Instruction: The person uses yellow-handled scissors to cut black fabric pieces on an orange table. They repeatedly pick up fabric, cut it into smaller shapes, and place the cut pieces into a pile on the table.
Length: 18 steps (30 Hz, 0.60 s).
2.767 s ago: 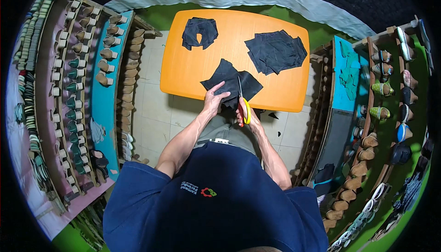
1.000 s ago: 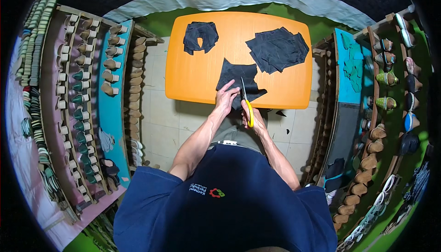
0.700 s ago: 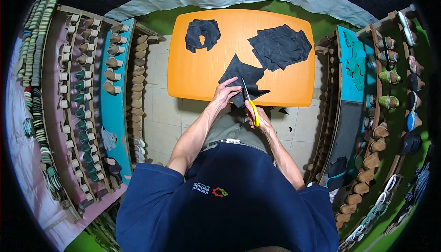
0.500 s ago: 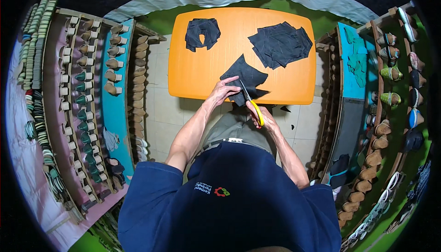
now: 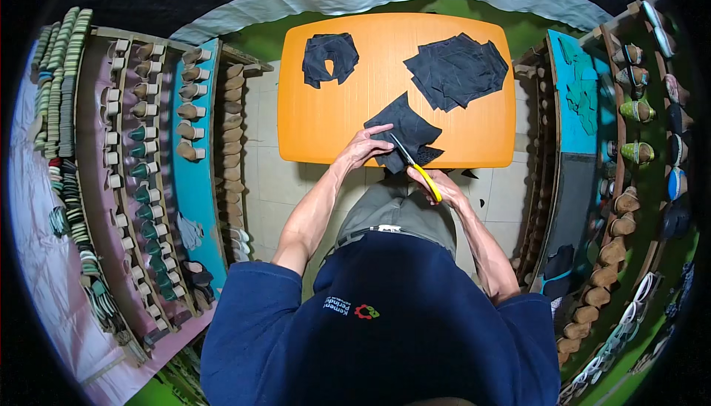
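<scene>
Near the front edge of the orange table (image 5: 326, 136), a dark, sharp-cornered piece of fabric (image 5: 411, 125) lies partly over the edge. My left hand (image 5: 361, 147) pinches its left side, fingers on top. My right hand (image 5: 446, 185) grips the yellow-handled scissors (image 5: 426, 182), their blades pointing up and left across the fabric, close to my left fingertips. Whether the blades are apart is hard to make out. On the fabric's lower right a flap sticks out, showing a speckled surface.
A stack of dark fabric pieces (image 5: 459, 73) is at the table's far right. A smaller curved pile (image 5: 329, 58) lies far left. Racks of shoe lasts (image 5: 144, 176) stand at left, with more lasts and shoes (image 5: 611, 250) at right. Dark scraps (image 5: 469, 173) show beyond the table's front edge.
The whole view has shifted slightly. Both hands keep their hold, and the scissors stay at nearly the same place on the fabric; the flap at its lower right looks slightly different.
</scene>
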Each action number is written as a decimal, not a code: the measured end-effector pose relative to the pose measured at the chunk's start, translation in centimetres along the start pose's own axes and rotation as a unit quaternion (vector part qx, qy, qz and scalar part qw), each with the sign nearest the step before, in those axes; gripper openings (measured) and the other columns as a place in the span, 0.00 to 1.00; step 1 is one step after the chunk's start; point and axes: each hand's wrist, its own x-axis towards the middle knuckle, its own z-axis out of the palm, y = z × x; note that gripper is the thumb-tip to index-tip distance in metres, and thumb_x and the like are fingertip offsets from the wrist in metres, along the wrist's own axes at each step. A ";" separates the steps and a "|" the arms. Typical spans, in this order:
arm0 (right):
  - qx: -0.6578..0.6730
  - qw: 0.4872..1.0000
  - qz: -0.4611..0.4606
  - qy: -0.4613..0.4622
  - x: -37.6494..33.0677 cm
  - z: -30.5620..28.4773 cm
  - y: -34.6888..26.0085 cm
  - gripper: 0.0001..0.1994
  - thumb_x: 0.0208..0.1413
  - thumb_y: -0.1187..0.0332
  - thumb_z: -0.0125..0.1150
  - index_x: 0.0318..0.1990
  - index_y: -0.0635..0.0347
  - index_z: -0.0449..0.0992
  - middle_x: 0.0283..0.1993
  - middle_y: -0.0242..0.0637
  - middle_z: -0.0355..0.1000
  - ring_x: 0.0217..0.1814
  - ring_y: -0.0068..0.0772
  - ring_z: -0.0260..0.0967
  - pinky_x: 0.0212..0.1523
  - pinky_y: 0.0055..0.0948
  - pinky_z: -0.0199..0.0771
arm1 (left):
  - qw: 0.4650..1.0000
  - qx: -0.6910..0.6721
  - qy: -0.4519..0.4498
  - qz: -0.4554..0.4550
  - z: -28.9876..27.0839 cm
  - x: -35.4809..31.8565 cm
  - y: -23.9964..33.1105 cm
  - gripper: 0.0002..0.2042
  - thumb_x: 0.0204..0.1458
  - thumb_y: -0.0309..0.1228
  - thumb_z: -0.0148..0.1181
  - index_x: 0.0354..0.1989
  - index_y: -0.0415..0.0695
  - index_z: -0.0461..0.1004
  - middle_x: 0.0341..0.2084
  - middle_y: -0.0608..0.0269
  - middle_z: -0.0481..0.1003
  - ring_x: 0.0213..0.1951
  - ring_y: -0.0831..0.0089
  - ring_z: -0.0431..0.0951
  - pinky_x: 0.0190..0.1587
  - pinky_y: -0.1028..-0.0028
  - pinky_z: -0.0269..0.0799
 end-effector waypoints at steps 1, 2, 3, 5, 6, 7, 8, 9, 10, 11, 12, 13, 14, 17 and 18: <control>0.001 1.000 0.005 -0.001 0.0 0.0 -0.1 0.34 0.47 0.28 0.62 0.21 0.51 0.64 0.15 0.23 0.58 0.13 0.18 0.58 0.15 0.22 0.56 | 1.000 0.001 -0.002 0.001 -0.1 0.0 0.1 0.32 0.51 0.14 0.62 0.67 0.40 0.64 0.42 0.55 0.79 0.44 0.70 0.82 0.56 0.72 0.78; 0.002 1.000 0.010 -0.002 0.1 -0.1 -0.2 0.34 0.47 0.28 0.62 0.20 0.52 0.64 0.15 0.24 0.58 0.14 0.18 0.58 0.15 0.22 0.56 | 1.000 0.002 -0.004 0.001 -0.2 0.1 0.1 0.32 0.51 0.14 0.62 0.67 0.40 0.64 0.42 0.55 0.79 0.44 0.70 0.82 0.56 0.72 0.78; 0.004 1.000 0.014 -0.003 0.1 -0.1 -0.2 0.34 0.48 0.27 0.62 0.20 0.52 0.65 0.15 0.24 0.58 0.14 0.18 0.58 0.15 0.22 0.56 | 1.000 0.000 -0.003 -0.001 -0.2 0.1 0.2 0.32 0.51 0.14 0.62 0.67 0.40 0.64 0.42 0.55 0.79 0.44 0.70 0.82 0.56 0.72 0.78; -0.004 1.000 0.018 0.003 0.5 -0.2 0.0 0.34 0.48 0.27 0.61 0.20 0.52 0.65 0.15 0.24 0.58 0.14 0.18 0.58 0.16 0.22 0.56 | 1.000 -0.004 -0.002 -0.005 -0.1 0.2 0.4 0.32 0.51 0.13 0.62 0.67 0.40 0.64 0.42 0.55 0.79 0.44 0.70 0.82 0.55 0.72 0.78; -0.008 1.000 0.020 0.006 0.7 -0.2 0.1 0.34 0.48 0.27 0.61 0.20 0.52 0.65 0.15 0.24 0.58 0.14 0.18 0.58 0.16 0.22 0.56 | 1.000 -0.006 -0.001 -0.002 0.0 0.2 0.5 0.32 0.51 0.14 0.63 0.67 0.40 0.64 0.41 0.55 0.80 0.43 0.70 0.82 0.55 0.72 0.79; -0.013 1.000 0.015 0.006 0.6 -0.2 0.0 0.34 0.48 0.27 0.61 0.20 0.52 0.65 0.15 0.23 0.58 0.14 0.18 0.57 0.16 0.22 0.56 | 1.000 -0.009 0.000 0.001 0.0 0.2 0.6 0.32 0.51 0.14 0.63 0.67 0.40 0.64 0.40 0.54 0.80 0.42 0.69 0.83 0.54 0.72 0.79; -0.018 1.000 0.010 0.006 0.5 -0.2 -0.2 0.34 0.48 0.27 0.61 0.20 0.51 0.65 0.15 0.23 0.58 0.14 0.18 0.57 0.16 0.22 0.55 | 1.000 -0.012 0.001 0.003 0.1 0.2 0.7 0.32 0.50 0.14 0.63 0.67 0.40 0.64 0.39 0.54 0.80 0.41 0.69 0.83 0.53 0.72 0.80; -0.023 1.000 0.006 0.006 0.5 -0.2 -0.3 0.34 0.48 0.27 0.61 0.20 0.51 0.65 0.15 0.23 0.58 0.14 0.18 0.57 0.15 0.22 0.55 | 1.000 -0.010 0.000 -0.001 0.1 0.2 0.8 0.32 0.50 0.14 0.64 0.67 0.40 0.64 0.39 0.54 0.80 0.41 0.69 0.83 0.53 0.72 0.80; -0.017 1.000 0.005 0.006 0.6 -0.2 -0.2 0.34 0.48 0.28 0.62 0.20 0.51 0.65 0.15 0.23 0.58 0.14 0.18 0.57 0.15 0.22 0.55 | 1.000 -0.009 -0.001 -0.005 0.1 0.2 0.9 0.32 0.50 0.14 0.64 0.67 0.40 0.64 0.39 0.54 0.80 0.42 0.69 0.83 0.53 0.72 0.80; -0.011 1.000 0.004 0.005 0.7 -0.2 -0.2 0.33 0.47 0.28 0.62 0.19 0.51 0.65 0.15 0.23 0.58 0.13 0.18 0.57 0.15 0.21 0.55 | 1.000 -0.008 -0.002 -0.010 0.2 0.1 1.1 0.32 0.50 0.15 0.64 0.67 0.40 0.64 0.39 0.54 0.80 0.42 0.69 0.83 0.53 0.72 0.80; -0.005 1.000 0.003 0.005 0.8 -0.3 -0.1 0.33 0.47 0.28 0.63 0.19 0.51 0.65 0.15 0.23 0.58 0.13 0.18 0.57 0.15 0.21 0.55 | 1.000 -0.005 -0.004 -0.013 0.2 0.1 1.2 0.32 0.50 0.14 0.64 0.67 0.40 0.64 0.40 0.54 0.80 0.42 0.69 0.83 0.53 0.72 0.80; -0.004 1.000 0.007 0.007 0.8 -0.3 -0.2 0.33 0.47 0.28 0.63 0.19 0.51 0.65 0.15 0.23 0.59 0.13 0.18 0.57 0.15 0.21 0.55 | 1.000 -0.003 -0.005 -0.015 0.2 0.1 1.3 0.32 0.50 0.14 0.63 0.67 0.41 0.64 0.41 0.54 0.80 0.42 0.69 0.83 0.53 0.72 0.79; -0.003 1.000 0.011 0.010 0.7 -0.3 -0.4 0.33 0.47 0.28 0.64 0.19 0.51 0.65 0.15 0.23 0.59 0.13 0.18 0.57 0.16 0.21 0.56 | 1.000 -0.001 -0.005 -0.017 0.1 0.1 1.3 0.32 0.50 0.14 0.63 0.67 0.42 0.65 0.42 0.54 0.80 0.43 0.69 0.82 0.53 0.72 0.79; -0.023 1.000 0.013 0.015 0.9 -0.5 -0.3 0.32 0.50 0.30 0.62 0.19 0.51 0.65 0.14 0.23 0.57 0.13 0.18 0.57 0.15 0.22 0.57 | 1.000 -0.002 -0.005 -0.015 0.3 -0.1 1.6 0.33 0.50 0.14 0.64 0.67 0.40 0.64 0.40 0.54 0.80 0.42 0.68 0.83 0.52 0.72 0.80; -0.033 0.999 0.012 0.017 1.1 -0.6 -0.1 0.32 0.51 0.30 0.61 0.20 0.51 0.65 0.13 0.23 0.57 0.13 0.18 0.57 0.15 0.22 0.57 | 1.000 -0.002 -0.004 -0.017 0.4 -0.2 1.7 0.33 0.50 0.14 0.64 0.67 0.41 0.64 0.40 0.54 0.80 0.42 0.68 0.83 0.52 0.72 0.80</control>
